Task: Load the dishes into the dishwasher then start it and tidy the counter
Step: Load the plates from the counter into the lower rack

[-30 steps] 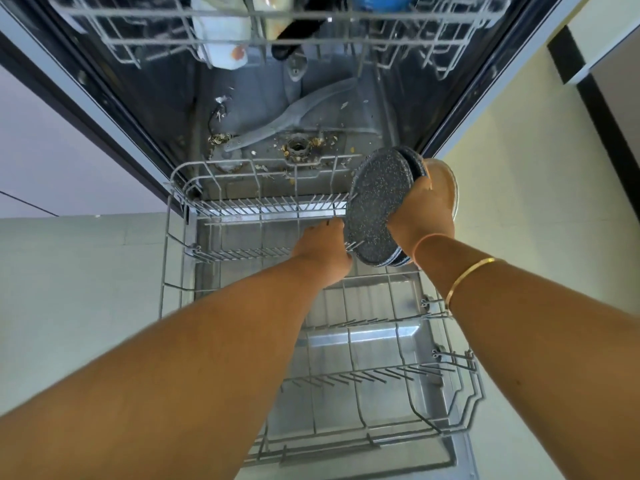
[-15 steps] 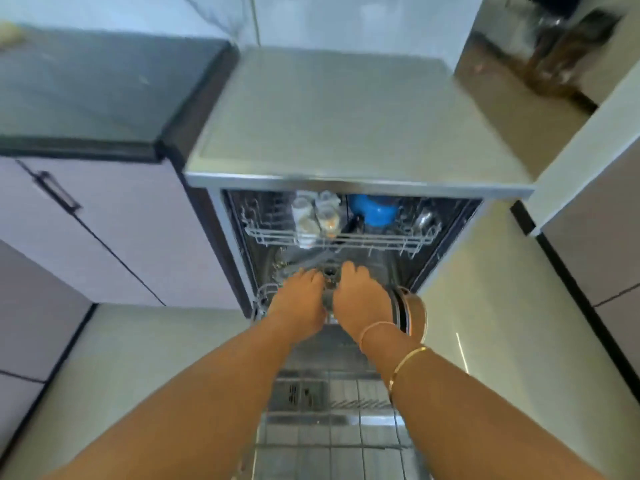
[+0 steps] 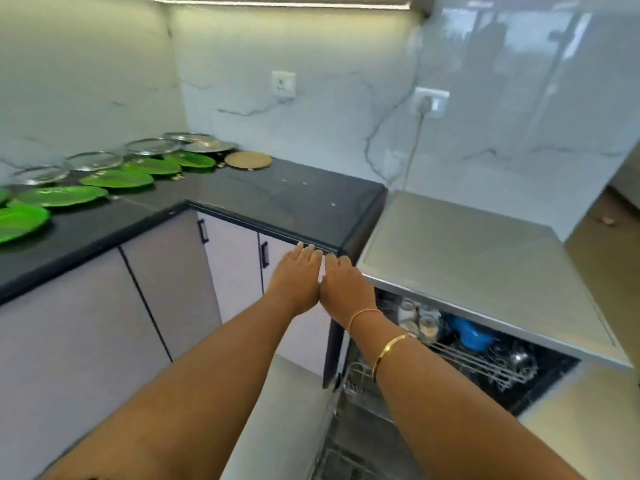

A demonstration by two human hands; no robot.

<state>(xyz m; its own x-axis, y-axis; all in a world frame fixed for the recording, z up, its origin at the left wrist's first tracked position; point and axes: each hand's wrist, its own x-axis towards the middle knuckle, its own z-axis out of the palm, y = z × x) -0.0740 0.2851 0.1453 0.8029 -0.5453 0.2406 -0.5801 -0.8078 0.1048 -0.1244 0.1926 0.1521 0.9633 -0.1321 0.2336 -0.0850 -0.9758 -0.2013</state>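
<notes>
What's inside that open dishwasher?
Its upper rack holds a few clear glass jars, a blue bowl and a shiny metal piece. The right forearm covers most of the lower rack, so its contents cannot be seen.

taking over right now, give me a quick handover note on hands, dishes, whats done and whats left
Left hand and right hand: both empty, fingers straight, side by side near the counter's front edge.
Dishwasher: open; upper rack holds glasses and a blue bowl.
Counter: a row of green plates, clear glass dishes behind them, a round mat, crumbs.
Done: upper rack partly loaded.
Left: load the counter dishes, shut and start the dishwasher, wipe the counter.
</notes>
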